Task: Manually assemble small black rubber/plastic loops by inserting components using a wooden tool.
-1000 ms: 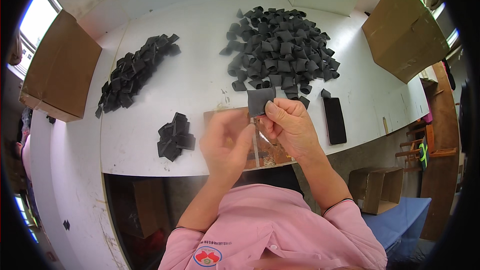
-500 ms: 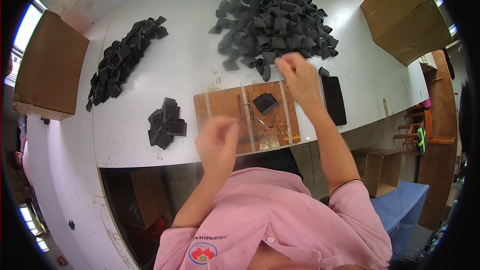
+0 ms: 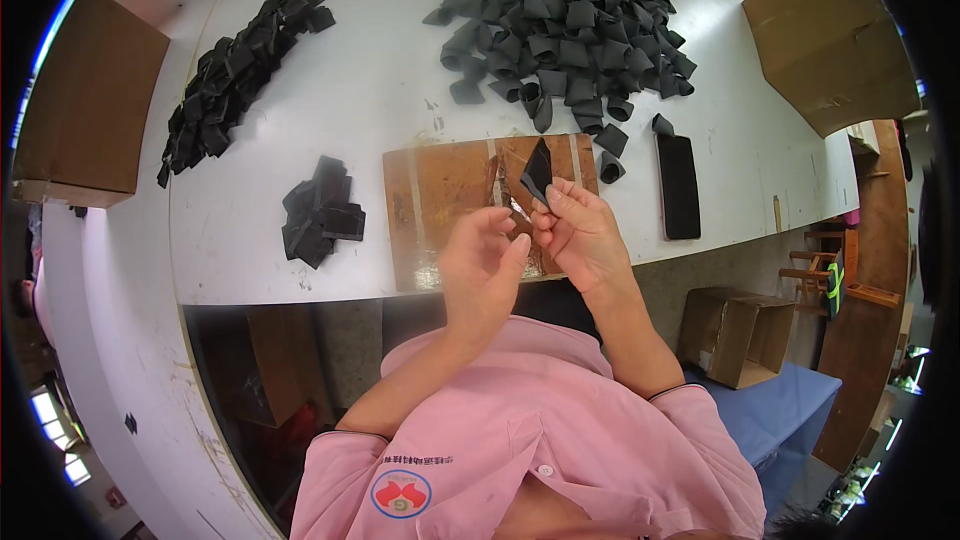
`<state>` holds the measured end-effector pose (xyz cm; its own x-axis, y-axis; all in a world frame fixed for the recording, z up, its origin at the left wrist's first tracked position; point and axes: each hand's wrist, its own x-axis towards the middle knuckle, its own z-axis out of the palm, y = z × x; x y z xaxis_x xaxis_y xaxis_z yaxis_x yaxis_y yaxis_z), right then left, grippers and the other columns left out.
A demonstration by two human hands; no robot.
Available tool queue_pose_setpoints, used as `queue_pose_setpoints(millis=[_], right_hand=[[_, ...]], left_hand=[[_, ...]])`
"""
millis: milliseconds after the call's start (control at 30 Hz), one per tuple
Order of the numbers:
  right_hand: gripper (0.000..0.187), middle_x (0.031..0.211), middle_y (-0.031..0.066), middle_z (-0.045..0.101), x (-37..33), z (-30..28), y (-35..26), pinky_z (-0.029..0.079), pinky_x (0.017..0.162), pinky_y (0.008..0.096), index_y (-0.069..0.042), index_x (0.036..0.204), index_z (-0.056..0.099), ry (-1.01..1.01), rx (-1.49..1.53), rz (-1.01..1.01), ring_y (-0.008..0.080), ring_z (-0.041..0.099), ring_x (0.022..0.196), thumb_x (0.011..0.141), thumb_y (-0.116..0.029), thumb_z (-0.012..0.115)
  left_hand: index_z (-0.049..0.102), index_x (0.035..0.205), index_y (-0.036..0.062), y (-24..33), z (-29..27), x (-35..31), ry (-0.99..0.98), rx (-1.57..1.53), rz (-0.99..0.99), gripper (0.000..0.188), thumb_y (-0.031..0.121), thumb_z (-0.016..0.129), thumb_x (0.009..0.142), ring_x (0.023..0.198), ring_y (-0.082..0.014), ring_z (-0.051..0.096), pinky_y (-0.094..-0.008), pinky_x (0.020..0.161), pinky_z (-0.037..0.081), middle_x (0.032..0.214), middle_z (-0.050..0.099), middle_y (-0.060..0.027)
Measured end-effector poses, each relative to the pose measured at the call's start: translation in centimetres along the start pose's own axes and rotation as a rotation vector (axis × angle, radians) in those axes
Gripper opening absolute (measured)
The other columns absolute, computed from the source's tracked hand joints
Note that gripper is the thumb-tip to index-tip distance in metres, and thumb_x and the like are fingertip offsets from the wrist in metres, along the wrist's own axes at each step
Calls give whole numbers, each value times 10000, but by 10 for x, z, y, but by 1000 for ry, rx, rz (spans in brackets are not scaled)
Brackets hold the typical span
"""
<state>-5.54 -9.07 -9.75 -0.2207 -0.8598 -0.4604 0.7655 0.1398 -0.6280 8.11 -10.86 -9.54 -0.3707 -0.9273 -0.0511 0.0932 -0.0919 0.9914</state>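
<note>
Between the thumb and fingers of my right hand is a dark, flat, folded black piece, raised over the wooden board with its pointed end up. My left hand hovers beside it above the board's front part, thumb and fingers apart and curved, nothing visible in them. The board carries pale strips and a shiny worn patch. Beyond it lies a large heap of curled black pieces. Two loose curled pieces, one of them a rolled piece, rest by the board's far right corner.
A small stack of flat black pieces lies left of the board, with a longer row of them farther back. A phone lies on the right. Cardboard boxes stand at the left and right of the white table.
My right hand has come back from the heap and now holds up the black piece that lay on the board. My left hand has moved right, toward it. Two curled pieces now lie nearer the board.
</note>
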Motion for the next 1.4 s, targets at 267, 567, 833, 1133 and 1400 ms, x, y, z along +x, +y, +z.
queue_pose_setpoints(millis=[267, 567, 833, 1133, 1400], right_hand=[[203, 775, 38, 533, -13, 15, 10, 417, 509, 208, 3, 994, 482, -51, 100, 114, 98, 498, 608, 813, -58, 550], [329, 771, 57, 529, -19, 19, 20, 420, 524, 244, -21, 1026, 493, 213, -1266, -771, 122, 499, 607, 766, -157, 642], [107, 747, 94, 556, -14, 17, 21, 437, 564, 259, 19, 863, 570, 63, -985, -634, 162, 548, 628, 793, -62, 570], [96, 771, 125, 592, 17, -33, 37, 440, 570, 293, 24, 856, 575, 112, -1224, -590, 205, 579, 651, 797, -27, 521], [124, 737, 63, 590, 21, -33, 43, 493, 541, 220, 29, 898, 576, 31, -653, -149, 104, 576, 641, 841, -32, 484]], left_hand=[[524, 954, -13, 15, 2, 6, 86, -279, 37, 138, 59, 549, 839, 700, -44, 503, -174, 584, 408, 827, 565, -26], [561, 828, -9, 6, -15, 9, 94, -73, 52, 55, 46, 563, 822, 658, -48, 477, -175, 574, 393, 766, 537, -3], [554, 819, 7, 1, -13, 11, 156, -13, 99, 56, 61, 563, 828, 596, -27, 455, -152, 529, 367, 681, 512, 20], [553, 860, -22, -39, -20, 6, 89, 452, 191, 125, -16, 572, 736, 619, -82, 504, -193, 538, 410, 777, 541, -55], [531, 923, -18, -48, -9, 8, -37, 614, 285, 238, 17, 616, 704, 658, -203, 574, -269, 560, 462, 826, 555, -128]])
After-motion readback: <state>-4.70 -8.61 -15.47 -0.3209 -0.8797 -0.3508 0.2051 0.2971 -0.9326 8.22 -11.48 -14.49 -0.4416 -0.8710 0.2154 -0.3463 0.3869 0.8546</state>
